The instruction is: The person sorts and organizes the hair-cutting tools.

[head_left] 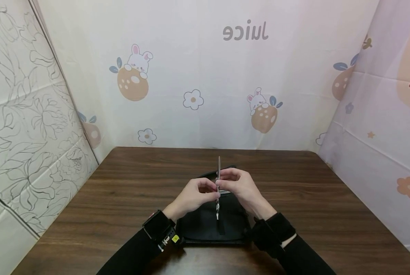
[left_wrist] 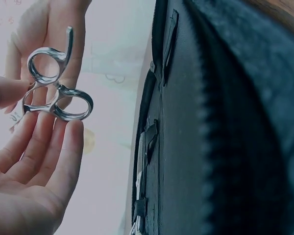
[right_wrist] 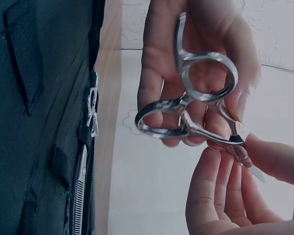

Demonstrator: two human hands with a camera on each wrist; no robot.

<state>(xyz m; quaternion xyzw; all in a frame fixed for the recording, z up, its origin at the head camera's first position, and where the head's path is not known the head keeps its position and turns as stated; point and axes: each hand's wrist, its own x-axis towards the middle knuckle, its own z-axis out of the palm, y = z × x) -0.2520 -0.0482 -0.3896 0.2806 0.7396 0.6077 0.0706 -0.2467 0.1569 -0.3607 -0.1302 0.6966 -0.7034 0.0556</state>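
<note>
A pair of metal scissors is held up between both hands above an open black zip case. Its finger rings point back toward the person, and the blade points away. My left hand pinches the scissors near the middle with thumb and fingers. The right hand does the same from the other side, its fingertips close to the pivot. In the left wrist view, the curved finger rest of the scissors stands clear of the fingers.
Inside the case, a toothed metal blade and a metal handle lie along black loops. The case rests on a dark wooden table. Patterned curtains hang behind and at both sides.
</note>
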